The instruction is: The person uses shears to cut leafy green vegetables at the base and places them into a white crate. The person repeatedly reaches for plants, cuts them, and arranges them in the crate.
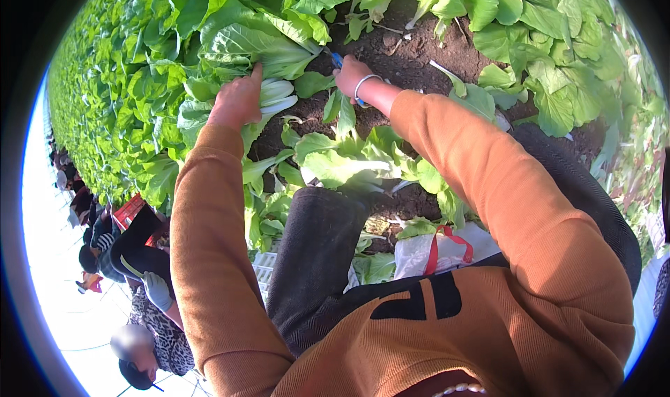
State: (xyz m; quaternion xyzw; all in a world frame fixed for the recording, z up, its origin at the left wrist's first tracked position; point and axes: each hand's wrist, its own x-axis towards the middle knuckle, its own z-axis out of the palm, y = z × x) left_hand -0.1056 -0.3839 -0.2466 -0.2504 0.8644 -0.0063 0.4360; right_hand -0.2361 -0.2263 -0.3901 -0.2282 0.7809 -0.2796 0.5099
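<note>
My left hand is around a head of leafy greens with white stalks, which show between its thumb and forefinger. The forefinger reaches up against a larger head of leafy greens lying tilted with its pale base to the right. My right hand, with a white bangle at the wrist, grips a blue-handled knife. The short visible part of its blade meets the larger head's base. Most of the handle is hidden in the fist, and its blue end shows below the wrist.
Brown soil carries loose leaves. Dense greens stand at left. A white bag with red straps and a white plastic crate lie by my knees. A co-worker's gloved hand and a red crate are at lower left.
</note>
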